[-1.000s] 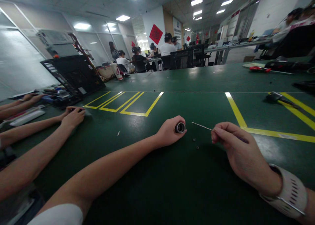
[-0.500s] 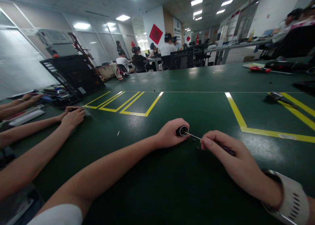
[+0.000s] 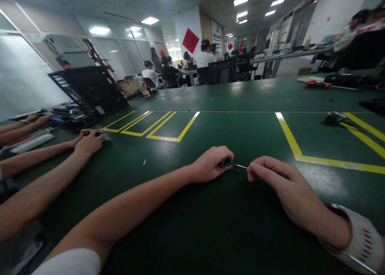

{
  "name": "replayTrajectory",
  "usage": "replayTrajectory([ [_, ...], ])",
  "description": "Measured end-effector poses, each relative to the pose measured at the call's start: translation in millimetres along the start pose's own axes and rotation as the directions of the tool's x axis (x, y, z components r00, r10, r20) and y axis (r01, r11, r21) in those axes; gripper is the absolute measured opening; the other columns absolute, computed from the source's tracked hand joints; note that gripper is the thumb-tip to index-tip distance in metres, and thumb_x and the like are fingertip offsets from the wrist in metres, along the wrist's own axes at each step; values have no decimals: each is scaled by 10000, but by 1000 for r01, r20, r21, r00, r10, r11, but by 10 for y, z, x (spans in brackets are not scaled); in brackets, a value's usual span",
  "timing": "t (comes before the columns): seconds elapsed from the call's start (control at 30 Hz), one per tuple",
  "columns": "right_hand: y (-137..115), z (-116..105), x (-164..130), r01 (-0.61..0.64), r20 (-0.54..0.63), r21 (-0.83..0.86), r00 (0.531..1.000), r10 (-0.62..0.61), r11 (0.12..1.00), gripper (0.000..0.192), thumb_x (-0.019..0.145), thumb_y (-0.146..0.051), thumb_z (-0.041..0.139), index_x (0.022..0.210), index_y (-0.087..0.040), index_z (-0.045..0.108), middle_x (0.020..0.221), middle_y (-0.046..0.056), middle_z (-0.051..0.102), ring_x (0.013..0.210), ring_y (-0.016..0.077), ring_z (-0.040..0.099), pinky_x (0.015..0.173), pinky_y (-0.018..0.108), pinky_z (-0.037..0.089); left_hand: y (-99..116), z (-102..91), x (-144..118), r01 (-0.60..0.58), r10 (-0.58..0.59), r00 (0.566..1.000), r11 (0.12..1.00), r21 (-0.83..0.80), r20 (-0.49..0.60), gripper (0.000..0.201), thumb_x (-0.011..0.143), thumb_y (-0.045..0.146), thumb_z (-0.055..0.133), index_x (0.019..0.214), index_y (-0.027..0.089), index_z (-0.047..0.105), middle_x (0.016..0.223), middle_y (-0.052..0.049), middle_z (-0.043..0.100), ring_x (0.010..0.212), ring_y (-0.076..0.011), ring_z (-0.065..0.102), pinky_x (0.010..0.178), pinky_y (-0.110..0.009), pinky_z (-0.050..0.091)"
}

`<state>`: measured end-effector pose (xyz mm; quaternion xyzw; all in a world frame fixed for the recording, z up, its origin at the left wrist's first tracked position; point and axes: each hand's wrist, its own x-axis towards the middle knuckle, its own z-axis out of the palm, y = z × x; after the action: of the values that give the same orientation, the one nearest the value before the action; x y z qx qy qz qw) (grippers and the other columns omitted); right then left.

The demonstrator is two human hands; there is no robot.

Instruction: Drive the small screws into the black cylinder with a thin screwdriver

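My left hand (image 3: 212, 163) is closed around a short black cylinder (image 3: 225, 162), its round open end with a metallic rim turned toward me. From the right, the thin metal shaft of a screwdriver (image 3: 240, 166) reaches to the rim of that opening; where exactly its tip sits I cannot tell. My right hand (image 3: 275, 180) pinches the screwdriver, and its handle is hidden by the fingers. Just below the shaft, two tiny dark ring-like parts (image 3: 241, 180) lie on the green table (image 3: 192, 210).
A co-worker's hands (image 3: 90, 141) hold a small dark item at the left. Yellow tape (image 3: 164, 139) marks the table. At the right lie a black tool (image 3: 343, 119) and a red-handled screwdriver (image 3: 319, 84). A large black panel (image 3: 90, 92) stands at the back left.
The cylinder has turned and shifted slightly right in my left hand. The screwdriver shaft, earlier inside the opening, now meets its right edge. My right hand has moved a little right.
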<state>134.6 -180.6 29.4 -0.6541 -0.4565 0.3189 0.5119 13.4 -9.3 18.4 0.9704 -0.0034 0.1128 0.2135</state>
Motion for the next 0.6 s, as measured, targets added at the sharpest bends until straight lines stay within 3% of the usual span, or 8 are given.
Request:
replayTrajectory([
  [0.13,7,-6,62,-121,2,362,992,129,924,225,783,-356,527,658,-187,605,662,26,576,673,168,523,658,310,402,1,-3,-3,-7,7,1000,1000,-6,-5,66,810,190,508,854,149,479,838,-27,532,781,-127,480,745,-258,376],
  [0.23,16,-1,86,-169,35,489,984,175,856,203,769,-341,562,668,-174,617,671,29,577,667,157,514,649,295,406,-6,1,-5,0,0,1000,1000,-26,-21,83,806,203,518,857,149,481,837,-27,530,772,-126,482,738,-256,383],
  [0.4,30,-6,89,-194,50,549,978,200,813,201,769,-348,577,699,-167,627,687,30,583,673,153,516,655,291,410,-19,15,-4,10,-14,998,998,-68,-59,110,797,233,536,845,150,481,827,-26,525,750,-124,481,708,-250,392],
  [0.6,1,30,59,-132,-22,458,987,159,879,219,755,-371,577,670,-172,613,659,34,583,662,167,521,648,310,405,-4,-2,-1,25,-26,999,999,-45,-39,79,798,214,516,836,152,485,827,-29,532,762,-130,489,725,-263,390],
])
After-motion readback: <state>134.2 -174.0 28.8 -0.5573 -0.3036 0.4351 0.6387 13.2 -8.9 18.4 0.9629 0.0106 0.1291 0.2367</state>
